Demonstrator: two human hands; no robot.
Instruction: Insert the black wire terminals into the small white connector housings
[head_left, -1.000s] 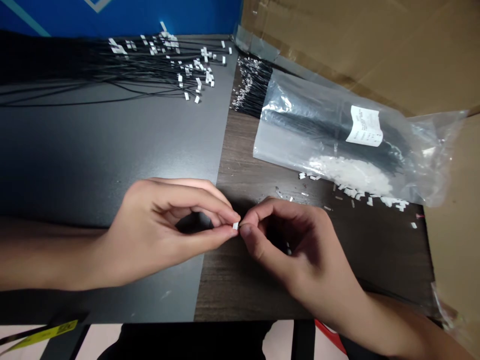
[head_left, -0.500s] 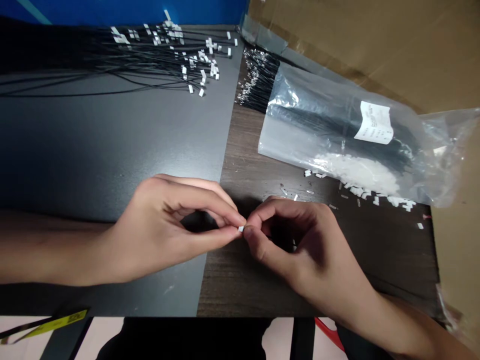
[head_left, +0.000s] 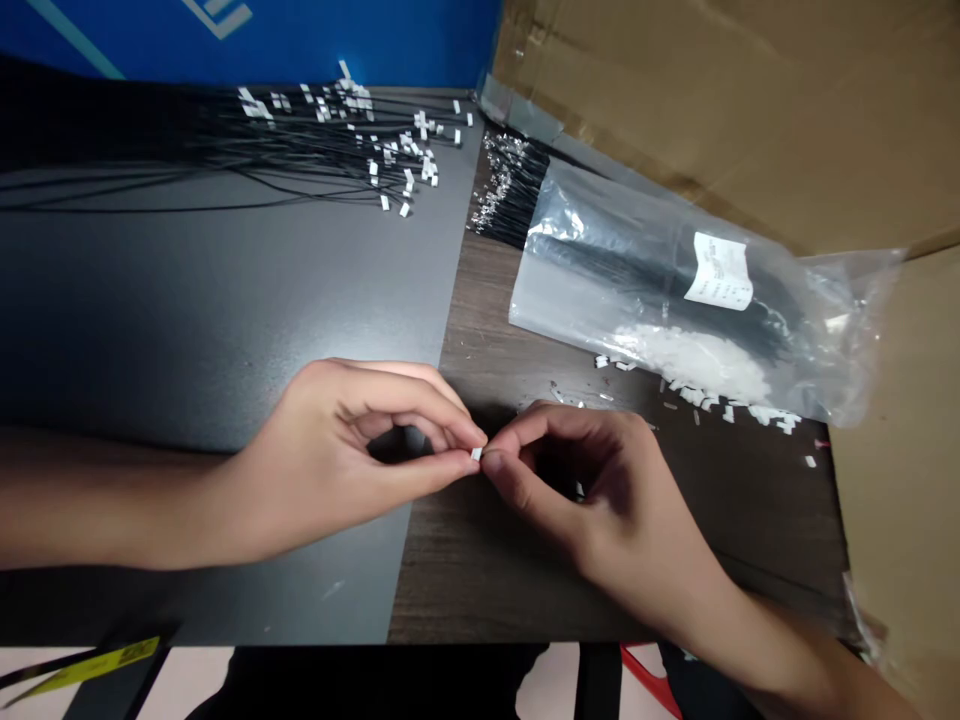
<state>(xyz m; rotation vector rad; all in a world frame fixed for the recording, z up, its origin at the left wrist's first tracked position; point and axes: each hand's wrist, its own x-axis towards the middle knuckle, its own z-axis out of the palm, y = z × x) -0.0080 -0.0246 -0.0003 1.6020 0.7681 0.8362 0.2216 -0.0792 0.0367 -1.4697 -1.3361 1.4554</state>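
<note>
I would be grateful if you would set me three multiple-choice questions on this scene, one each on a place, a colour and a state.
1. Where is the small white connector?
A) Between the fingertips of the left hand and right hand
B) On the floor
C) Stuck to the cardboard

2. What colour are the wires on the dark tabletop?
A) Red
B) Black
C) Yellow

3. How is the clear plastic bag placed?
A) Held up by hand
B) Lying on the wood-grain surface
C) Hanging in the air

1: A, both hands' fingertips meet at it.
2: B, the strands show black.
3: B, it rests there, untouched.
</note>
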